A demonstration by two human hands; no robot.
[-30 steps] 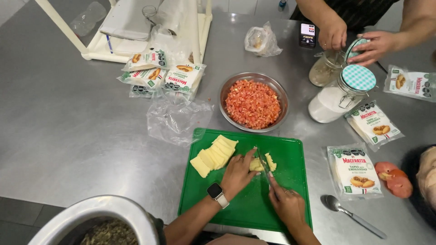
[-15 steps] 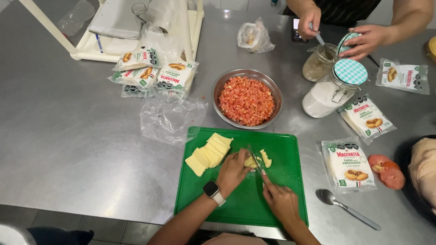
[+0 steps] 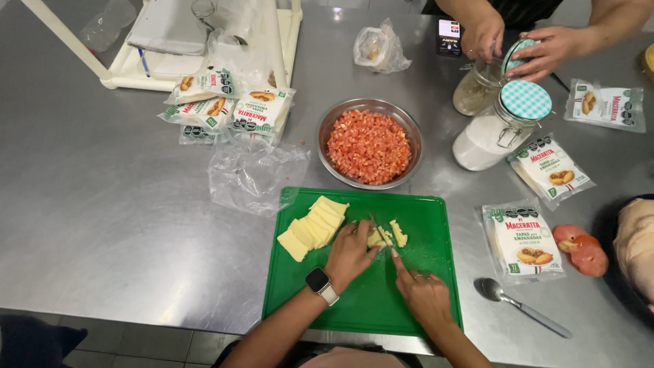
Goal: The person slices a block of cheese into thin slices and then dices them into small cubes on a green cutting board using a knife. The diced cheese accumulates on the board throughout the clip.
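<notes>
Looking down, head view: left hand [image 3: 351, 251] pressed closed on cheese piece [image 3: 377, 237] on green cutting board [image 3: 422, 225]; right hand [image 3: 424, 294] gripping knife [image 3: 379, 228] (blade barely visible). Steel bowl [image 3: 325, 133] holds diced tomato. Two jars: white powder jar [image 3: 484, 140], second jar [image 3: 475, 88] under a co-worker's hands. One spoon [image 3: 521, 307].

I see the left hand [image 3: 351, 249] pinning cheese pieces [image 3: 381, 236] on the green cutting board [image 3: 368, 300]; right hand [image 3: 424, 293] guides a knife [image 3: 379, 228]. Sliced cheese stack [image 3: 315, 223] just beside.
</notes>
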